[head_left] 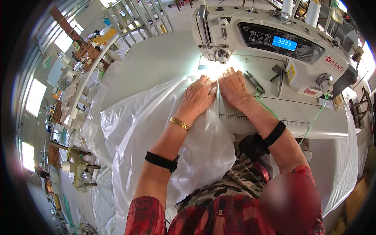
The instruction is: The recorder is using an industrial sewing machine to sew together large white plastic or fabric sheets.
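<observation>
Thin, shiny white sheeting spreads over the sewing table and hangs down across my lap. My left hand is closed on the sheeting just in front of the needle area, its fingers curled. Close beside it, my right hand pinches the same sheeting along a raised fold. Both sets of fingertips lie under the head of a white sewing machine, where a bright lamp washes out the needle and presser foot. Thread snips lie just right of my right hand.
Right of the snips lies a black-handled tool. Green thread trails over the table's front edge. A measuring scale runs along the tabletop. Thread cones stand behind the machine. A metal rack and cluttered benches stand at the far left.
</observation>
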Demonstrator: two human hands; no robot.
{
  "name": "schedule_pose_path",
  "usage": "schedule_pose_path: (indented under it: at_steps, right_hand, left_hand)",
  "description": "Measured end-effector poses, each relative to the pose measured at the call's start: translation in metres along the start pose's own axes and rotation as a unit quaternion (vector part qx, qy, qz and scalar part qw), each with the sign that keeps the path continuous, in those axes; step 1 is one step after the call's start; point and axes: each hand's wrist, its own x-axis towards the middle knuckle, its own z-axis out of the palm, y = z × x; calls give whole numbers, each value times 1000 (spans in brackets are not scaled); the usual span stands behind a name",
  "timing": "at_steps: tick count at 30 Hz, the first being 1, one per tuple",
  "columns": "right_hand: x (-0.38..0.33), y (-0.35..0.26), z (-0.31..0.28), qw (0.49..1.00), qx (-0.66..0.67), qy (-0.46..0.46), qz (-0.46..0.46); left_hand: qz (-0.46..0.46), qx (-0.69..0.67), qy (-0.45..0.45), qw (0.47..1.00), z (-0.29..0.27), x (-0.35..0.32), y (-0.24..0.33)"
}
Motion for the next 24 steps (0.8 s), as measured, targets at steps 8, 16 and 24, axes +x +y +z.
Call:
schedule_pose_path:
  at_steps: [8, 16, 24]
  right_hand:
    - [-3, 3, 7, 999, 3, 45, 6]
    - [0, 1, 3, 1000, -9, 15, 14]
    - [-2, 1, 1, 1000, 18, -17, 9]
  left_hand:
    - [11, -3, 2, 1000, 2, 2, -3]
    - [29, -10, 19, 999, 5, 7, -8]
    - [28, -21, 14, 999, 7, 14, -15]
